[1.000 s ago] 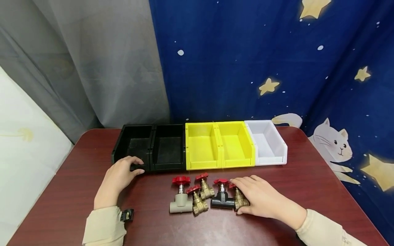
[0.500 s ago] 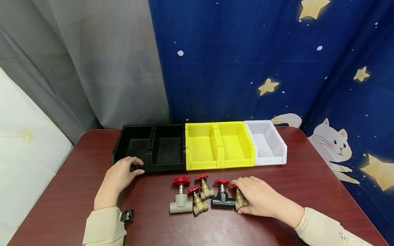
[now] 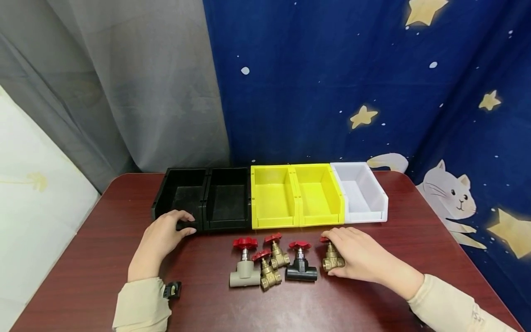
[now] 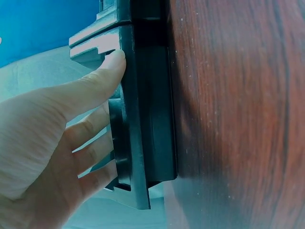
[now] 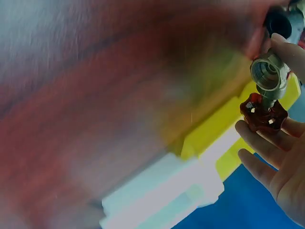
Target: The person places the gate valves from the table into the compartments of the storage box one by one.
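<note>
My left hand (image 3: 163, 235) pinches the front rim of the leftmost black bin (image 3: 182, 177), thumb outside and fingers over the edge. In the left wrist view, the thumb presses the bin's front wall (image 4: 155, 114). My right hand (image 3: 361, 253) grips a brass valve with a red handwheel (image 3: 332, 259), thumb on the body and fingers by the wheel. The right wrist view shows the threaded mouth of this brass valve (image 5: 268, 74). To its left lie a black tee valve (image 3: 300, 269), two other brass valves (image 3: 279, 257) and a grey tee valve (image 3: 244, 274), all with red handwheels.
A second black bin (image 3: 227, 225), two yellow bins (image 3: 274, 222) and a white bin (image 3: 365, 216) continue the row along the back of the dark red table (image 3: 207, 304). Behind them hangs a blue starry curtain (image 3: 290, 92) beside a grey one (image 3: 166, 92).
My right hand has moved right and slightly away from me with the brass valve, which now stands apart from the black tee valve. My left hand stays on the black bin.
</note>
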Action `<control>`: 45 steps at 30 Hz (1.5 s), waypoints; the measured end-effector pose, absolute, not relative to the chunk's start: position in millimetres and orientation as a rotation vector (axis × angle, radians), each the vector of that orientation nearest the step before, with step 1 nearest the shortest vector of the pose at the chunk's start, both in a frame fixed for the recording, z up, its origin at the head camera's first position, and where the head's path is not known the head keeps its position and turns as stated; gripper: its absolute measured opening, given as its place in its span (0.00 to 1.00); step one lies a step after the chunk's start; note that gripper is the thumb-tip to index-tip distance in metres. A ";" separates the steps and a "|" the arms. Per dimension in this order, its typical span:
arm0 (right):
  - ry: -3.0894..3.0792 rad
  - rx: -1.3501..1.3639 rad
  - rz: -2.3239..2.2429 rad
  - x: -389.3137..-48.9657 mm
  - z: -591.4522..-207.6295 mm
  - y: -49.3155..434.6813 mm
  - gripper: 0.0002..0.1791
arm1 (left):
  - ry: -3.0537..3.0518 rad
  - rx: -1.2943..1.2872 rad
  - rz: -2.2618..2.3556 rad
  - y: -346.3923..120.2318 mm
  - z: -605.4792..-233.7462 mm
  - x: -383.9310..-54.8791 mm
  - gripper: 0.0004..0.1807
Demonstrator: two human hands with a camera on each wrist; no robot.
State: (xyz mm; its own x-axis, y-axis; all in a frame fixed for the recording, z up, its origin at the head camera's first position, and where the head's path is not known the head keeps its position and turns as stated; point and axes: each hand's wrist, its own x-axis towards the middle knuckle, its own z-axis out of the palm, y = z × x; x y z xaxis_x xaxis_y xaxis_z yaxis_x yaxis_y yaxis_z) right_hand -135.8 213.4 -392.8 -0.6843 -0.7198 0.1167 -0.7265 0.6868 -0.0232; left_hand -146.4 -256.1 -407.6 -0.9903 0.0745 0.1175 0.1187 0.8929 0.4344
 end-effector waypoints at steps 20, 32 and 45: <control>-2.756 0.980 0.054 -187.0 -334.2 254.1 0.42 | -2.961 -0.157 -0.693 -256.1 -407.3 -146.3 0.12; -2.769 0.993 -0.122 -218.6 -320.8 271.6 0.42 | -2.952 -0.152 -0.683 -255.1 -407.6 -147.4 0.12; -2.873 0.922 -0.179 -260.3 -336.1 288.4 0.41 | -2.948 -0.154 -0.678 -253.6 -406.3 -145.0 0.12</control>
